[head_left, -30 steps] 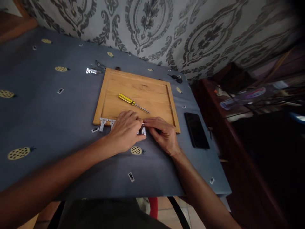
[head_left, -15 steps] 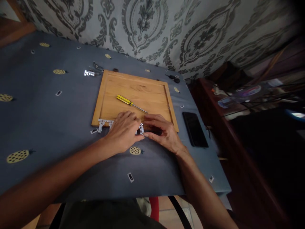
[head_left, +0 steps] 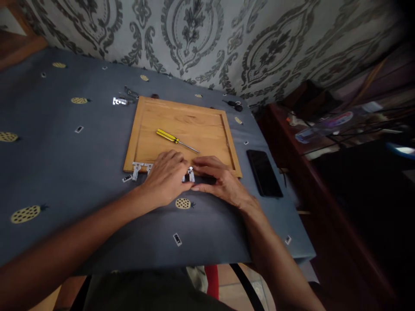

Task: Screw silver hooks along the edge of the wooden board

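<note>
A square wooden panel [head_left: 181, 125] with a raised frame lies flat on the blue pineapple-print tablecloth [head_left: 65, 164]. A yellow-handled screwdriver [head_left: 175, 139] rests on it. At the panel's near edge, my left hand [head_left: 167, 177] and my right hand [head_left: 218, 181] meet over a small metal hinge [head_left: 189, 175], fingers pinched on it. A second metal hinge [head_left: 140, 167] sits at the near left corner, just left of my left hand.
A black phone [head_left: 263, 172] lies right of the panel near the table's right edge. Loose metal fittings [head_left: 121, 100] lie beyond the far left corner, keys [head_left: 234, 104] beyond the far right. Patterned wallpaper behind; dark cluttered furniture to the right.
Both hands have stayed on the hinge at the panel's near edge; my right hand's fingers shifted slightly lower around it. The view drifted a little.
</note>
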### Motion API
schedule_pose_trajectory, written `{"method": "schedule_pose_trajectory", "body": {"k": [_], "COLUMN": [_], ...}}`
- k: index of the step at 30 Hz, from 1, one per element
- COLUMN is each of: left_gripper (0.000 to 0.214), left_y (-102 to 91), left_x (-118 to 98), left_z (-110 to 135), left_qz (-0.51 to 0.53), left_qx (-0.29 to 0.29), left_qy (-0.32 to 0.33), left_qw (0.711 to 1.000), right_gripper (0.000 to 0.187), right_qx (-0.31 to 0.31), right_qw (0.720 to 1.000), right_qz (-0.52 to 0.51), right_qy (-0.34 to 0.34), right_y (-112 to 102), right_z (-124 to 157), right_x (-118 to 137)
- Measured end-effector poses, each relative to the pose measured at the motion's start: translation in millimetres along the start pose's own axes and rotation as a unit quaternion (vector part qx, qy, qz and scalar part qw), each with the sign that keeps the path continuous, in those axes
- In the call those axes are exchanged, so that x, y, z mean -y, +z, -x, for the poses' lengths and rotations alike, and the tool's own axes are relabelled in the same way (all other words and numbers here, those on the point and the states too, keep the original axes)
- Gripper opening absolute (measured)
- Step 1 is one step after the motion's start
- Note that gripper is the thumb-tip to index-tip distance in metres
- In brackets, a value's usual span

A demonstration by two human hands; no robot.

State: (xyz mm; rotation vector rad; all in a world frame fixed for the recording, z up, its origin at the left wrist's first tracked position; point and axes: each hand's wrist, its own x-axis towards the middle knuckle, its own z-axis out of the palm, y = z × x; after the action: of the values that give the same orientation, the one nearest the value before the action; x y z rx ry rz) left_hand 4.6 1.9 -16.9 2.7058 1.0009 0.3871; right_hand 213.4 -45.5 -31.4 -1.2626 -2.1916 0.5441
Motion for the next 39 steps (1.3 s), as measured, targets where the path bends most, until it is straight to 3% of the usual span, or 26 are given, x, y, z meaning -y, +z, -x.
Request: {"method": "schedule_pose_trajectory", "body": {"k": [17, 27, 39], "left_gripper": [0.033, 0.028, 0.025], "left_y": [-19.1, -8.7, -9.3], "left_x": [5, 2, -3], "left_z": [4, 4, 1], "left_qz": [0.037, -0.003, -0.006], "left_qx": [0.012, -0.004, 0.003], "left_qy": [-0.023, 0.003, -0.003], "left_qw": [0.999, 1.0, 1.0], "right_gripper": [0.05, 0.054, 0.053], "right_qx": [-0.001, 0.012, 0.01], "right_qw": [1.0, 1.0, 1.0], "right_qz": [0.016, 0.019, 0.023], "right_qy": [-0.022, -0.015, -0.018], "right_y": [0, 0, 0], "right_z": [0, 0, -1], "right_x": [-1, -2, -3]}}
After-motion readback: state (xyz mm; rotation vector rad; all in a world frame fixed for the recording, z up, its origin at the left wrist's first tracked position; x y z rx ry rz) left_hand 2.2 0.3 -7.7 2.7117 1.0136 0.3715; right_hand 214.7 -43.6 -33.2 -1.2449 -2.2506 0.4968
